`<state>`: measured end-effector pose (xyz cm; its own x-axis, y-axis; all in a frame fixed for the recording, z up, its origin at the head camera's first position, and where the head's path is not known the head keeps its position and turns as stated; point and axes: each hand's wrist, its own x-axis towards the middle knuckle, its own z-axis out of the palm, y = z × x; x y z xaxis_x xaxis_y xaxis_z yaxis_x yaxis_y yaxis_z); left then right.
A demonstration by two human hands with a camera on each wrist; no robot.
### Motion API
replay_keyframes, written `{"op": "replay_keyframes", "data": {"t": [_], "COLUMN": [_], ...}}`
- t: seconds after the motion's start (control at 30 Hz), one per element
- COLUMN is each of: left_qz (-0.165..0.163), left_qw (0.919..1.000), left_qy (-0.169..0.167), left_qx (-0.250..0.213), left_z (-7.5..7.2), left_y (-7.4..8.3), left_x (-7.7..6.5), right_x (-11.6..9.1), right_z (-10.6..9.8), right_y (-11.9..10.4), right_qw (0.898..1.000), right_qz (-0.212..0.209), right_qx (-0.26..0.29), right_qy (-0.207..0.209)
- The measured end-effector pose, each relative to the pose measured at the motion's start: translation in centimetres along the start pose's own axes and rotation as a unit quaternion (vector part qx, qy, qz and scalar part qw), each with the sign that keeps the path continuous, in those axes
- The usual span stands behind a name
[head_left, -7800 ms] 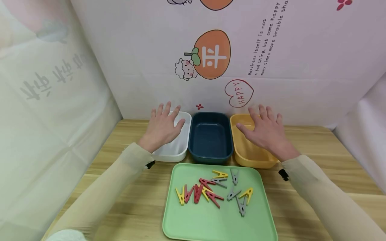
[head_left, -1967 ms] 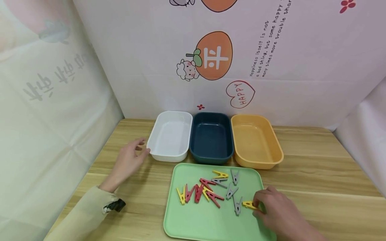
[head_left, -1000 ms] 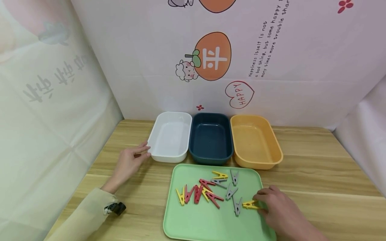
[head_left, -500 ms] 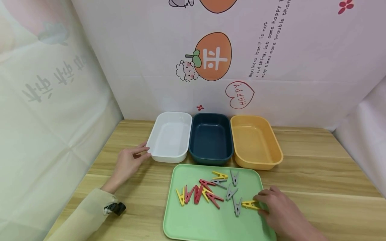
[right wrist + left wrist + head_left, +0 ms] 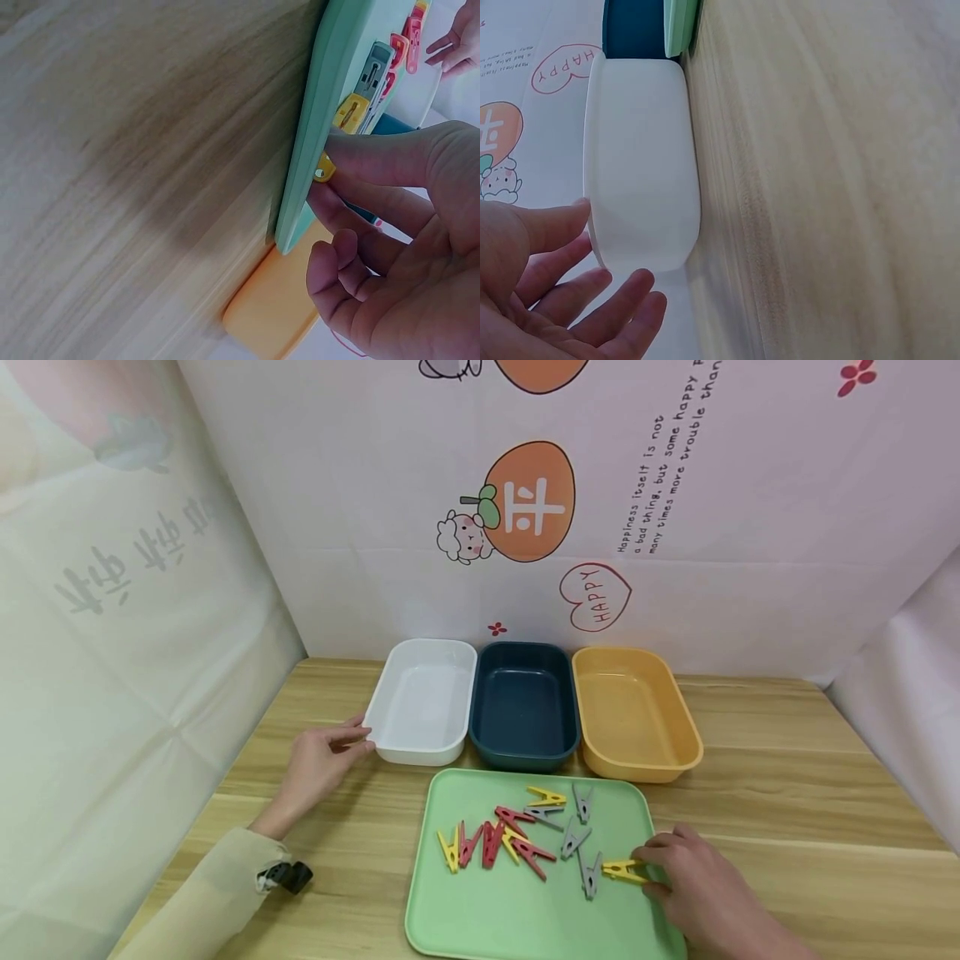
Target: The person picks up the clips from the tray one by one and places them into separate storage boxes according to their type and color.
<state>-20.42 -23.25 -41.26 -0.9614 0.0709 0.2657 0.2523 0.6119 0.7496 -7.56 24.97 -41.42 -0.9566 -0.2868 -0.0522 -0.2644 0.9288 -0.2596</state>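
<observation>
My right hand [image 5: 693, 885] pinches a yellow clothespin [image 5: 621, 870] by its handle ends at the right side of the green tray [image 5: 517, 918]. In the right wrist view, thumb and index finger meet at that yellow clothespin [image 5: 324, 169], while the other fingers curl loosely. My left hand [image 5: 318, 768] touches the near left corner of the white bin [image 5: 423, 693] with its fingertips. The left wrist view shows the hand [image 5: 562, 292] with relaxed fingers at the bin's rim. Beside the held clothespin lies a grey clothespin [image 5: 590, 878]; several red, yellow and grey ones are scattered leftward.
A dark blue bin [image 5: 525, 718] and an orange bin [image 5: 633, 718] stand in a row with the white one, right behind the tray. Behind them rises a printed white cloth [image 5: 375, 527]; another cloth [image 5: 150, 693] hangs at the left. The tabletop [image 5: 795, 777] is wooden.
Both hands came down from over the bins, the left to the white bin's corner, the right to the tray. The yellow clothespin was gripped and turned beside the grey one. Lately almost nothing moves.
</observation>
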Motion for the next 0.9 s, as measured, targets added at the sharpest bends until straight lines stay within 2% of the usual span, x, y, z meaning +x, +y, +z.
{"op": "replay_keyframes", "data": {"t": [0.33, 0.6, 0.9], "left_qz": [-0.006, -0.008, -0.007], "left_qw": [0.9999, 0.9999, 1.0], "left_qy": [-0.005, -0.005, -0.002], "left_qx": [-0.009, -0.01, -0.006], "left_z": [-0.14, -0.18, -0.14], "left_y": [-0.07, -0.03, 0.0], "left_x": [0.29, 0.26, 0.35], "right_x": [-0.32, -0.64, -0.68], "right_z": [-0.12, -0.07, -0.37], "right_y": [-0.06, 0.0, 0.11], "right_qw": [1.0, 0.999, 0.999], "right_qz": [0.0, -0.022, -0.023], "right_qx": [-0.004, -0.006, 0.001], "right_qy": [0.007, 0.038, 0.039]}}
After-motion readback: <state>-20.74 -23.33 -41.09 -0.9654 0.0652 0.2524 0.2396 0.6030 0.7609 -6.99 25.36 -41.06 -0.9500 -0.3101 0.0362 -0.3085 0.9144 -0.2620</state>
